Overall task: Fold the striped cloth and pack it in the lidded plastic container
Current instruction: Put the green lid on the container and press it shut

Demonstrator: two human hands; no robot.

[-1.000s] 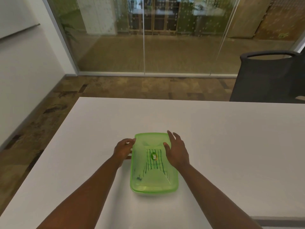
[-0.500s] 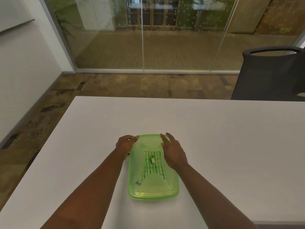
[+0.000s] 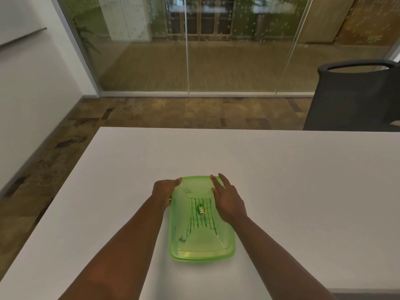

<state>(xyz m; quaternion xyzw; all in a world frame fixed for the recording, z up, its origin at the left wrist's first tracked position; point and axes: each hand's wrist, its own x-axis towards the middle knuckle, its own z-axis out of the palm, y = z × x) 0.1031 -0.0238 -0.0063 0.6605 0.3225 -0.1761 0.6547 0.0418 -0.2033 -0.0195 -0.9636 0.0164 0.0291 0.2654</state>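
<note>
White table (image 3: 281, 180) fills the lower frame; glass partition (image 3: 194, 50) spans the top, dark chair (image 3: 355, 96) at upper right, patterned floor (image 3: 151, 111) between. Low centre, we log one green lidded plastic container (image 3: 201, 250), lid on, lying flat on the table. Through the translucent lid we see the striped cloth (image 3: 202, 217), folded inside, under an oval label. Our left hand (image 3: 163, 192) grips the container's far left corner, fingers curled over the rim. Our right hand (image 3: 227, 200) lies flat on the lid's far right part, fingers straight and spread, pressing down.
</note>
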